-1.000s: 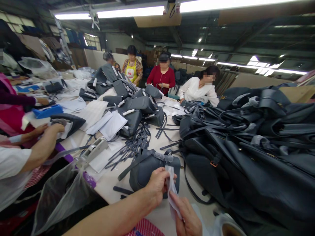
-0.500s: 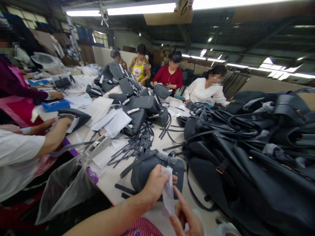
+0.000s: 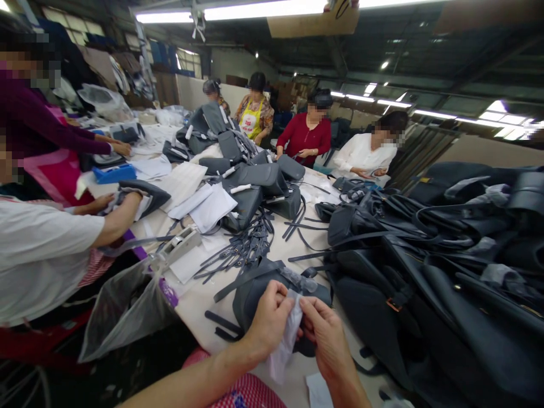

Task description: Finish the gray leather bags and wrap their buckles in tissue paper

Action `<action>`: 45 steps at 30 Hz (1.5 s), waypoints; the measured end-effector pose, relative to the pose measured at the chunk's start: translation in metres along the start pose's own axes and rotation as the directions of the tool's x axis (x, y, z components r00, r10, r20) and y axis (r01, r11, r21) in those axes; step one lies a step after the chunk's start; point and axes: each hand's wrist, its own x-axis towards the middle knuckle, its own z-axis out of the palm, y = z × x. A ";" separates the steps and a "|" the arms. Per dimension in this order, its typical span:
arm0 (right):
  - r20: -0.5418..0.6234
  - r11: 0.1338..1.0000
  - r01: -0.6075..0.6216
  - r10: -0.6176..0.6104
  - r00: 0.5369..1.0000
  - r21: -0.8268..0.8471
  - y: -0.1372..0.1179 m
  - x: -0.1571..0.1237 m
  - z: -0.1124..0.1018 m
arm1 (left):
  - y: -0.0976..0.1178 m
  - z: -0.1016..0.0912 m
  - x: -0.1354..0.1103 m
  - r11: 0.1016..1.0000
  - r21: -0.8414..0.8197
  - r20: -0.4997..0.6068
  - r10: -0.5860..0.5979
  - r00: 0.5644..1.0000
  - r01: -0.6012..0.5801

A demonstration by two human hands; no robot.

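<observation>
A thin translucent plastic bag (image 3: 284, 348) hangs between my two hands. My left hand (image 3: 272, 317) pinches its upper edge between thumb and fingers. On the other side of the same edge, my right hand (image 3: 325, 323) is closed with thumb and fingertips together. Just beyond my hands lies a dark grey handbag (image 3: 250, 294) on the table, with a clear wrapping (image 3: 300, 279) around a part on its top. My hands cover much of its front.
Dark bags and straps (image 3: 425, 283) are heaped on the right. Thin buckled straps (image 3: 244, 249) lie ahead, before a pile of grey bags (image 3: 259, 181). A tape dispenser (image 3: 181, 246) stands left, near a co-worker's arm (image 3: 121, 221). Other people work around the table (image 3: 199, 317).
My right hand has moved up from the plastic's lower end to its top edge beside my left hand. The view has shifted slightly left.
</observation>
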 end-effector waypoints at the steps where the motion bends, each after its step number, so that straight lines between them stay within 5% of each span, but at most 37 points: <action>1: -0.009 1.000 -0.001 0.001 1.000 0.025 0.001 -0.001 0.001 | 0.000 -0.001 -0.001 0.999 0.023 -0.028 0.048 0.998 -0.047; 5: -0.004 0.998 0.011 -0.011 1.000 0.065 0.005 -0.003 0.003 | -0.001 -0.006 -0.003 0.953 0.219 -0.003 0.216 0.976 -0.211; 11: -0.006 0.996 0.085 -0.085 0.996 0.023 0.007 -0.005 0.006 | 0.003 -0.009 -0.007 0.934 0.314 0.013 0.175 0.985 -0.170; 16: -0.050 0.976 0.204 -0.208 0.977 -0.070 0.008 -0.004 0.006 | 0.005 -0.008 -0.011 0.889 0.349 0.043 0.302 0.953 -0.297; 23: -0.144 0.927 0.294 -0.332 0.932 -0.234 0.016 -0.004 0.005 | -0.002 -0.009 -0.009 0.944 0.288 0.040 0.153 0.987 -0.158; 27: -0.156 0.870 0.281 -0.368 0.916 -0.404 0.015 -0.013 0.005 | -0.003 -0.012 -0.012 0.892 0.375 0.053 0.252 0.966 -0.253; 31: -0.123 0.938 0.241 -0.277 0.953 -0.248 0.011 -0.015 0.010 | -0.004 -0.012 -0.014 0.859 0.404 0.086 0.307 0.948 -0.314; 37: -0.056 0.967 0.092 -0.081 0.995 0.236 0.017 -0.007 0.023 | -0.002 -0.007 -0.008 0.997 0.043 0.114 0.060 0.992 -0.066; 45: -0.219 0.967 0.237 -0.214 0.952 0.088 0.015 0.011 0.020 | 0.005 -0.004 0.012 0.988 -0.078 0.050 -0.133 0.990 0.136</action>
